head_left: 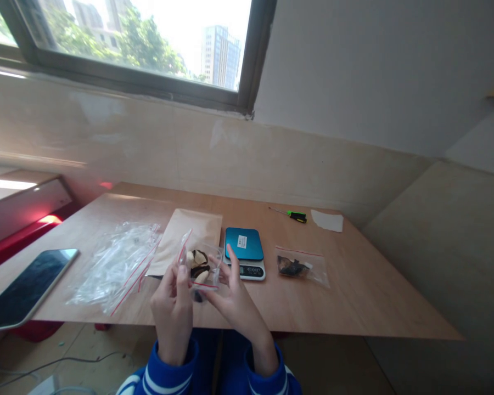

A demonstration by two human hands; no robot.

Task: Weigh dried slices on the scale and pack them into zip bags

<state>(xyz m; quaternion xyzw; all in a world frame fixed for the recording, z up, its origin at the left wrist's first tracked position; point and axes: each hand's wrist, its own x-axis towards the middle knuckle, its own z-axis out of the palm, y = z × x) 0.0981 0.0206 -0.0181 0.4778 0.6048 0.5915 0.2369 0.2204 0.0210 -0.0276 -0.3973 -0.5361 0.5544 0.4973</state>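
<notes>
My left hand (173, 307), in front of me above the table's near edge, pinches the left side of a clear zip bag (183, 247) with red strips at its mouth. My right hand (234, 299) holds the right side, its fingers around what looks like a clear round cup (217, 253) at the bag's mouth. Cream and dark brown pieces (200, 266), like dried mushroom slices, show between my hands. Whether they lie in the cup or the bag I cannot tell. Just behind my right hand stands a kitchen scale (244, 244) with a blue top.
Left lie a pile of clear zip bags (111, 269), a tablet (28, 288) and a brown paper sheet or envelope (189, 225). To the right are a zip bag with dark dried pieces (294, 266), a green and black screwdriver (296, 215) and a white paper scrap (327, 221).
</notes>
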